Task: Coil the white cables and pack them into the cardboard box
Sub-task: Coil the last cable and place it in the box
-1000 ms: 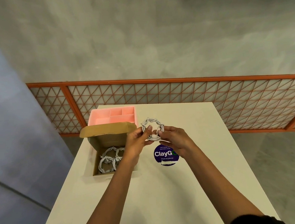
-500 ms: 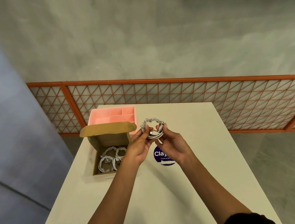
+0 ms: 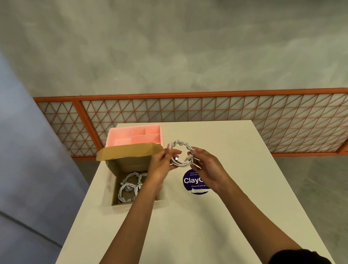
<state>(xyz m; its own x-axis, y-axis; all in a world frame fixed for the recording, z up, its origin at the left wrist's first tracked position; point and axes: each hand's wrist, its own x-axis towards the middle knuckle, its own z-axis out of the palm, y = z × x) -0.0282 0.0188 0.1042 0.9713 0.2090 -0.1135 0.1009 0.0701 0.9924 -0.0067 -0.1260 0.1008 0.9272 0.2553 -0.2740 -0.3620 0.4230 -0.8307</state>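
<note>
I hold a coiled white cable (image 3: 180, 142) above the tabletop (image 3: 176, 225), just right of the open cardboard box (image 3: 130, 164). The fingers of my left hand (image 3: 161, 164) pinch its left side, and those of my right hand (image 3: 207, 166) curl around its right side. More coiled cables (image 3: 129, 187) lie inside the box.

We held a coiled white cable (image 3: 183, 144) above the white table (image 3: 177, 235), our left hand (image 3: 161, 164) pinching its nine o'clock side and our right hand (image 3: 208, 167) its three o'clock side. At eight o'clock from the coil the cardboard box (image 3: 130, 164) stood open, more coiled cables (image 3: 128, 187) inside. A pink tray (image 3: 133, 135) sat just beyond it at twelve o'clock. A purple sticker (image 3: 190, 180) lay at six o'clock, partly hidden by our right hand.
</note>
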